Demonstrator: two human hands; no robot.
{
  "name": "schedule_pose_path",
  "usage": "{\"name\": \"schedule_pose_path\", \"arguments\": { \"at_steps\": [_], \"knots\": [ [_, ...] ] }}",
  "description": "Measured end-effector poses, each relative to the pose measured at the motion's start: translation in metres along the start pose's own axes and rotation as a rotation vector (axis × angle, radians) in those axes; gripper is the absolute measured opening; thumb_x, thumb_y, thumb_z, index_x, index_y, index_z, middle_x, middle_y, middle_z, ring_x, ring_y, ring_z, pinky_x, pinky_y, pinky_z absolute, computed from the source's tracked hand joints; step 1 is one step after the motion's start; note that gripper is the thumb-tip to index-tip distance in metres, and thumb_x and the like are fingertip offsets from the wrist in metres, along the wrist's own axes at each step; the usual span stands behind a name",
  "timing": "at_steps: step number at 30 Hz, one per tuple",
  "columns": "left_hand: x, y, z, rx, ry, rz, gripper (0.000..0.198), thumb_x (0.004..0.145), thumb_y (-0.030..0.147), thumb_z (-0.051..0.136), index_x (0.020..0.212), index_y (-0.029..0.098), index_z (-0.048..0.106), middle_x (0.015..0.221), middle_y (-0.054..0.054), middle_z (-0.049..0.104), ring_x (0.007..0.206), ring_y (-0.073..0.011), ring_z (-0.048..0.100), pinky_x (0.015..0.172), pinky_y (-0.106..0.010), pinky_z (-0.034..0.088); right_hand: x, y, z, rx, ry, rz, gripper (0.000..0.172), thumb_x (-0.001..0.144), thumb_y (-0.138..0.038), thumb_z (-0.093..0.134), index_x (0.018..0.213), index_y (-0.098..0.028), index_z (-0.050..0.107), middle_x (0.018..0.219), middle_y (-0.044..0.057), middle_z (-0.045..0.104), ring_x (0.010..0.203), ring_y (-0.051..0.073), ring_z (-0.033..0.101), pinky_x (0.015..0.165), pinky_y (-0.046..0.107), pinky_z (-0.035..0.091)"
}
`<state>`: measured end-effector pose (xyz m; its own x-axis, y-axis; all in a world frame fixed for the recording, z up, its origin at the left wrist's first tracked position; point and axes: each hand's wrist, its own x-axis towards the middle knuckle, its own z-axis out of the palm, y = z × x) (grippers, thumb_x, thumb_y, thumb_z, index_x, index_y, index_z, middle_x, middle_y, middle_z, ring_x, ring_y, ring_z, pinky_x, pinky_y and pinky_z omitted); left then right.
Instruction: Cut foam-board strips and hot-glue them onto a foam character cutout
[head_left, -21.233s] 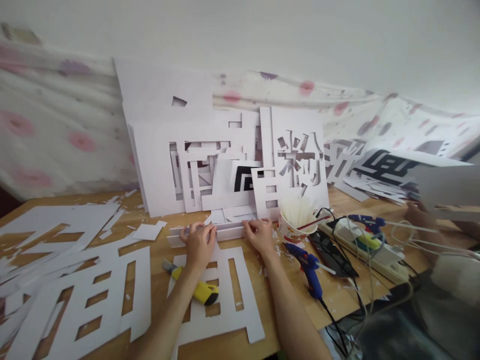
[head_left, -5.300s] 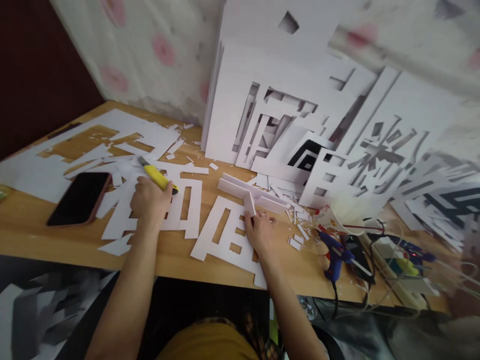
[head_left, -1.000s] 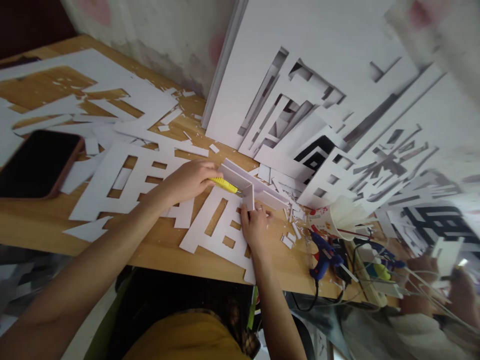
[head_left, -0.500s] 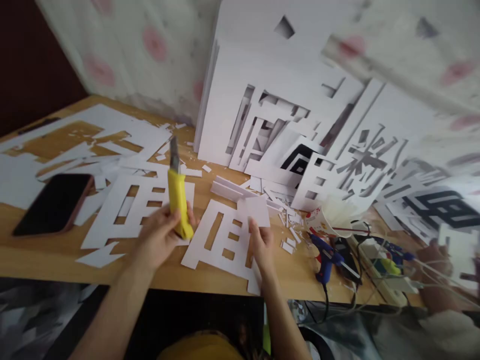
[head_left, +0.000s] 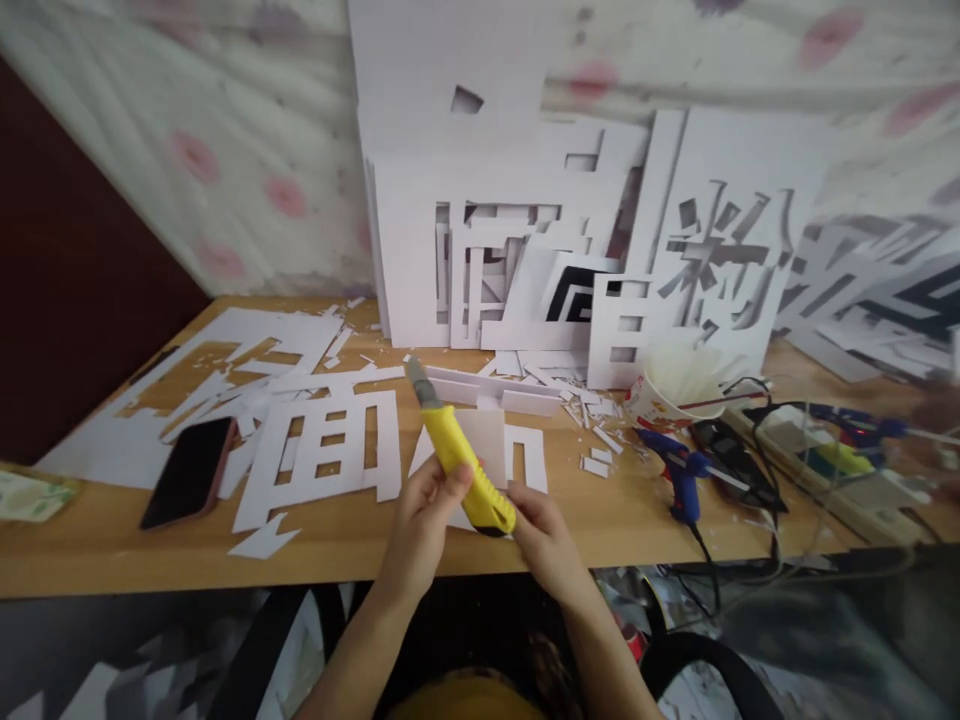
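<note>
My left hand (head_left: 421, 512) is closed around a yellow utility knife (head_left: 466, 468), held above the table's front edge with its blade (head_left: 420, 382) out and pointing up and to the left. My right hand (head_left: 541, 532) is pinched just behind the knife's rear end, on the lower corner of a small white foam-board piece (head_left: 489, 432) that stands upright behind the knife. Under both hands a white cut-out character (head_left: 531, 458) lies flat on the wooden table (head_left: 360, 540).
A second cut-out character (head_left: 322, 450) and a dark phone (head_left: 187, 472) lie to the left. A glued strip assembly (head_left: 510, 395) lies before the leaning cut boards (head_left: 525, 240). A paper cup (head_left: 675, 385), blue glue gun (head_left: 681, 478) and cables lie to the right.
Both hands have drawn back toward the table's front edge and come together. The knife has tilted from upright to a slant, and the white piece now sits behind it.
</note>
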<state>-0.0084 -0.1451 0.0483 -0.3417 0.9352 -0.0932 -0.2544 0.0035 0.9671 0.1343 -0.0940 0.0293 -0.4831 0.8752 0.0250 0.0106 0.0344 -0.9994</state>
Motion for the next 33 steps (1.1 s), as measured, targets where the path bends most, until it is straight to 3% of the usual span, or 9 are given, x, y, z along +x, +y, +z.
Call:
{"name": "schedule_pose_path", "arguments": {
  "at_steps": [3, 6, 8, 11, 14, 17, 20, 26, 33],
  "knots": [
    [0.002, 0.010, 0.001, 0.437, 0.010, 0.164, 0.028, 0.092, 0.046, 0.056, 0.098, 0.020, 0.065, 0.093, -0.007, 0.064, 0.088, -0.0218, 0.061, 0.079, -0.034, 0.051, -0.014, -0.008, -0.006, -0.102, 0.284, -0.158, 0.034, 0.094, -0.045, 0.053, 0.071, -0.021, 0.058, 0.071, 0.000, 0.057, 0.071, 0.015, 0.054, 0.069, 0.027, 0.044],
    [0.002, 0.016, 0.008, 0.803, -0.222, 0.348, 0.021, 0.095, 0.030, 0.049, 0.110, 0.024, 0.063, 0.106, -0.009, 0.061, 0.097, -0.0243, 0.062, 0.085, -0.039, 0.053, -0.020, -0.009, 0.004, -0.228, 0.343, -0.224, 0.023, 0.090, -0.042, 0.061, 0.103, -0.023, 0.058, 0.095, 0.004, 0.063, 0.089, 0.019, 0.059, 0.079, 0.031, 0.047],
    [0.002, 0.015, 0.013, 0.893, -0.359, 0.404, 0.028, 0.096, 0.023, 0.045, 0.119, 0.027, 0.060, 0.113, -0.009, 0.060, 0.103, -0.0243, 0.062, 0.090, -0.040, 0.053, -0.017, -0.005, 0.011, -0.273, 0.364, -0.193, 0.029, 0.090, -0.044, 0.061, 0.108, -0.022, 0.054, 0.096, 0.005, 0.062, 0.086, 0.019, 0.059, 0.076, 0.032, 0.047],
    [0.009, 0.013, 0.010, 0.900, -0.431, 0.395, 0.022, 0.095, 0.024, 0.049, 0.111, 0.027, 0.064, 0.111, -0.007, 0.062, 0.106, -0.0232, 0.063, 0.093, -0.038, 0.053, -0.011, 0.002, 0.010, -0.210, 0.452, -0.146, 0.031, 0.097, -0.049, 0.048, 0.108, -0.021, 0.054, 0.092, 0.004, 0.061, 0.082, 0.018, 0.057, 0.074, 0.032, 0.047],
    [0.019, 0.020, 0.001, 0.784, -0.340, 0.324, 0.012, 0.091, 0.027, 0.058, 0.103, 0.026, 0.061, 0.104, -0.004, 0.066, 0.095, -0.0202, 0.067, 0.080, -0.033, 0.056, -0.012, 0.002, -0.006, -0.113, 0.473, -0.126, 0.038, 0.100, -0.050, 0.038, 0.118, -0.021, 0.053, 0.089, 0.003, 0.060, 0.086, 0.019, 0.056, 0.081, 0.034, 0.045],
    [0.024, 0.036, 0.001, 0.482, -0.144, 0.216, 0.033, 0.087, 0.029, 0.066, 0.114, 0.026, 0.048, 0.104, -0.003, 0.069, 0.074, -0.0157, 0.069, 0.065, -0.029, 0.057, -0.023, -0.007, -0.019, -0.050, 0.471, -0.130, 0.040, 0.101, -0.050, 0.032, 0.122, -0.022, 0.052, 0.077, -0.001, 0.052, 0.072, 0.017, 0.052, 0.070, 0.031, 0.044],
    [0.017, 0.049, 0.011, 0.252, -0.065, 0.222, 0.046, 0.079, 0.030, 0.076, 0.116, 0.024, 0.049, 0.106, -0.005, 0.071, 0.075, -0.0165, 0.070, 0.064, -0.029, 0.060, -0.041, -0.020, -0.018, -0.060, 0.461, -0.187, 0.032, 0.100, -0.048, 0.038, 0.120, -0.027, 0.051, 0.079, -0.001, 0.052, 0.069, 0.016, 0.051, 0.062, 0.028, 0.043],
    [-0.011, 0.049, 0.016, 0.323, 0.062, 0.318, 0.029, 0.082, 0.034, 0.073, 0.109, 0.024, 0.068, 0.086, -0.002, 0.072, 0.075, -0.0179, 0.070, 0.061, -0.026, 0.058, -0.058, -0.045, -0.002, -0.384, 0.155, -0.186, 0.024, 0.100, -0.041, 0.043, 0.116, -0.031, 0.057, 0.091, 0.002, 0.062, 0.085, 0.020, 0.059, 0.085, 0.038, 0.046],
    [-0.029, 0.053, 0.015, 0.436, 0.205, 0.370, 0.023, 0.086, 0.036, 0.069, 0.104, 0.022, 0.066, 0.088, -0.003, 0.075, 0.074, -0.0174, 0.071, 0.063, -0.026, 0.058, -0.060, -0.046, 0.004, -0.512, 0.087, -0.219, 0.033, 0.102, -0.040, 0.038, 0.132, -0.034, 0.051, 0.096, 0.005, 0.065, 0.092, 0.024, 0.060, 0.098, 0.051, 0.040]
  ]
}}
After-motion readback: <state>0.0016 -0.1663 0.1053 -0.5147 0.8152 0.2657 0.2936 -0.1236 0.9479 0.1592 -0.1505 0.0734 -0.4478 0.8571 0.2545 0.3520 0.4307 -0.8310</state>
